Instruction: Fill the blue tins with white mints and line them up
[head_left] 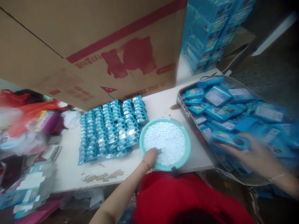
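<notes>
My left hand (151, 156) reaches into a light green plastic basin (188, 146) filled with small white pellets (169, 138). Its fingers are bunched together with the tips down among the pellets, so what they hold is hidden. On the right, my right hand (253, 152) is closed around a small blue box (230, 140) with a dark round spot near one end. That hand is slightly blurred and is over a cardboard tray (193, 124) heaped with similar blue boxes (226, 110).
Rows of small blue packs (109, 130) stand left of the basin on the white table (67, 168). Behind them rises a large cardboard carton (88, 31). Stacked blue boxes (203, 37) and scissors (209, 76) are at the back right. Plastic bags (21, 130) crowd the left.
</notes>
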{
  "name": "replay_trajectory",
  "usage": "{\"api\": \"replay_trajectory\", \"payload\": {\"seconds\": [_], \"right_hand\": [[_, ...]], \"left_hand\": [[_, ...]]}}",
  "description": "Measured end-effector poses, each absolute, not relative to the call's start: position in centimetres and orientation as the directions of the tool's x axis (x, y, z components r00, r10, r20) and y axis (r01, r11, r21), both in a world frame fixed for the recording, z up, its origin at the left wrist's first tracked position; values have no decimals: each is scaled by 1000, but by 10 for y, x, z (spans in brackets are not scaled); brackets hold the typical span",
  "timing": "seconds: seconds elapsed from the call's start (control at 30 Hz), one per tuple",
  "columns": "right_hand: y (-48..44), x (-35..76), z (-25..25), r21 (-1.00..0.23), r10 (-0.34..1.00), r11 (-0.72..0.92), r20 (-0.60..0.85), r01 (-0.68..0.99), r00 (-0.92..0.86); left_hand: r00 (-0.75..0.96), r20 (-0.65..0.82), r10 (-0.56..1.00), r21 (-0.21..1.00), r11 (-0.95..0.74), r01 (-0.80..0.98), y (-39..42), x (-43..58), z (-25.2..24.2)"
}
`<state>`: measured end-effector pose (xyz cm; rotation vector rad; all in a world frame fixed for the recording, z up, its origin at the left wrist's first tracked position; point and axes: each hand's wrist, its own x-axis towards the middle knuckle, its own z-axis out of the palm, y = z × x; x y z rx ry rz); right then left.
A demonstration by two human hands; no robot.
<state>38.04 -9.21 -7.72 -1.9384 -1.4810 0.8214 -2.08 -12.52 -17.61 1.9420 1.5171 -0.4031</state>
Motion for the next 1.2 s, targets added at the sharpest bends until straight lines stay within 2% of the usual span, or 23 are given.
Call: {"api": "replay_trajectory", "payload": {"seconds": [0.07, 0.2, 0.27, 0.33, 0.4, 0.53, 0.63, 0.77, 0.87, 0.97, 1.1, 1.2], "right_hand": [[-112, 342, -71, -843, 945, -326, -273, 428, 181], [-139, 286, -87, -851, 860, -510, -502, 123, 89], [-148, 270, -99, -827, 826, -561, -561, -14, 58], [-156, 261, -110, -830, 830, -554, -557, -62, 39], [-162, 258, -118, -870, 869, -493, -492, -5, 43], [-167, 263, -128, -923, 950, -312, -298, 224, 97], [-162, 265, -126, -888, 979, -202, -177, 412, 98], [-148, 256, -124, -822, 999, -36, -49, 569, -8], [-138, 243, -128, -779, 993, 100, 39, 619, -111], [-133, 232, -135, -739, 978, 194, 92, 645, -188], [-130, 224, -142, -705, 966, 249, 131, 664, -222], [-129, 222, -145, -699, 962, 264, 142, 665, -234]], "left_hand": [[299, -565, 769, 341, -112, 933, -122, -9, -188], [320, -513, 796, 438, -78, 895, -113, 14, -206], [320, -486, 813, 477, -60, 877, -107, 27, -213], [312, -462, 830, 510, -39, 859, -102, 37, -219], [311, -444, 840, 547, -21, 837, -99, 39, -219], [360, -400, 843, 632, -30, 774, -94, 13, -201], [432, -318, 844, 703, -95, 705, -89, -15, -167], [544, -179, 820, 747, -246, 617, -81, -37, -107], [632, -171, 756, 697, -361, 620, -74, -38, -69], [699, -198, 687, 591, -485, 645, -68, -30, -41], [696, -260, 669, 415, -574, 706, -63, -13, -17], [688, -294, 664, 340, -600, 724, -63, 1, -5]]}}
